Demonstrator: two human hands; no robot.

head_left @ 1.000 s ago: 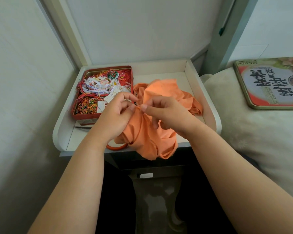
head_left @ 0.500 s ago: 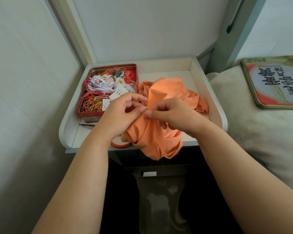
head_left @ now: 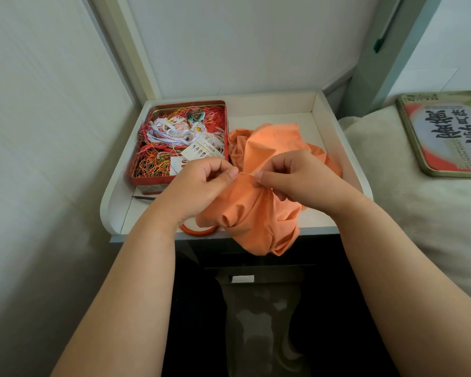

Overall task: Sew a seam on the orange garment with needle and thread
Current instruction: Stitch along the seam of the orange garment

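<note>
The orange garment (head_left: 259,213) lies bunched on the white bedside table (head_left: 340,159) and hangs over its front edge. My left hand (head_left: 199,186) pinches a fold of the fabric at its top. My right hand (head_left: 291,180) pinches a thin needle (head_left: 247,174) at the same fold, its tip pointing toward my left thumb. A short orange thread (head_left: 267,195) trails down on the cloth below my right fingers. The two hands are a few centimetres apart.
A red tin (head_left: 185,142) full of tangled coloured threads and needle cards stands at the table's left. An orange ring (head_left: 199,230) lies under my left wrist by the front edge. A thin dark tool (head_left: 143,198) lies beside the tin. A printed tin lid (head_left: 446,134) rests on the bed at right.
My hands have drawn slightly apart at the fold, and the needle now shows between the fingertips. The garment stays bunched in the same place.
</note>
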